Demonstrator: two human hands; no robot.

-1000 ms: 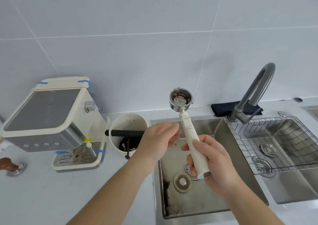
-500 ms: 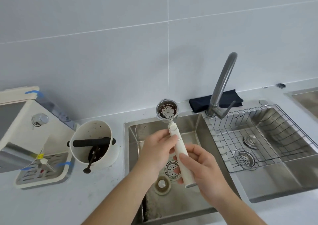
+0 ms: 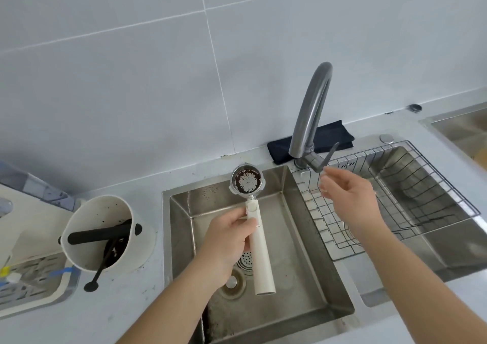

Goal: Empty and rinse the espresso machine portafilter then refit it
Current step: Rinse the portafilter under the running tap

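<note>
My left hand point(image 3: 226, 241) grips the white handle of the portafilter point(image 3: 259, 254) over the left sink basin point(image 3: 297, 241). Its steel basket point(image 3: 247, 181) faces up near the basin's back edge, with brown coffee residue around the rim. My right hand point(image 3: 347, 193) is empty, fingers apart, just below the lever point(image 3: 329, 156) of the grey faucet point(image 3: 311, 112); whether they touch I cannot tell. No water runs. Only a corner of the espresso machine point(image 3: 29, 272) and its drip tray shows at the left edge.
A white knock box point(image 3: 105, 233) with a black bar and coffee grounds stands on the counter left of the sink. A wire rack point(image 3: 395, 193) sits over the right basin. A dark folded cloth point(image 3: 326, 138) lies behind the faucet. A loose drain plug point(image 3: 233, 281) rests in the left basin.
My right hand let go of the portafilter handle and rose right to the faucet lever. My left hand now holds the portafilter alone. The view swung right, away from the espresso machine.
</note>
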